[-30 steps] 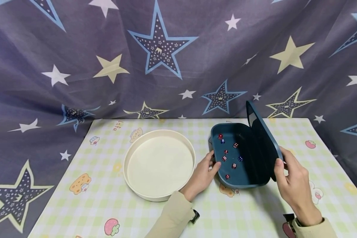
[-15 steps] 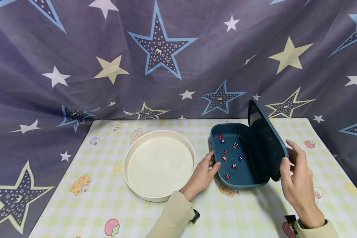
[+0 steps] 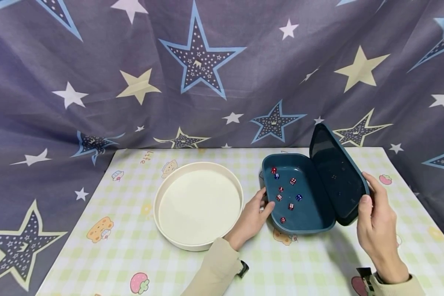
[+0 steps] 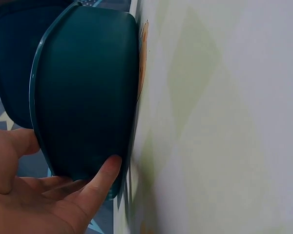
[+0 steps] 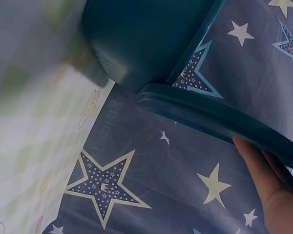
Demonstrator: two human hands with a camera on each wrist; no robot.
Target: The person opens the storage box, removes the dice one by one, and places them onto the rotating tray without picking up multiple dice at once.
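A: Where does the teal box (image 3: 313, 210) stand?
B: On the checked tablecloth (image 3: 77, 263), with a round cream tray (image 3: 200, 205) near it at nine o'clock

A: And the lid (image 3: 327, 164)?
B: Tilted up along the box's three o'clock side, leaning outward

A: How is the left hand (image 3: 252, 213) set?
B: It grips the box wall at about eight o'clock, thumb at the rim, fingers slightly apart against the outside

A: The right hand (image 3: 379, 224)?
B: At the lid's four o'clock, pinching its edge between thumb and fingers; whether those fingers are spread behind it, I can't tell

A: Anything inside?
B: Six red dice (image 3: 291, 206) and two blue dice (image 3: 299, 197), mostly toward the box's nine o'clock side, while a starry curtain (image 3: 96, 41) hangs at twelve
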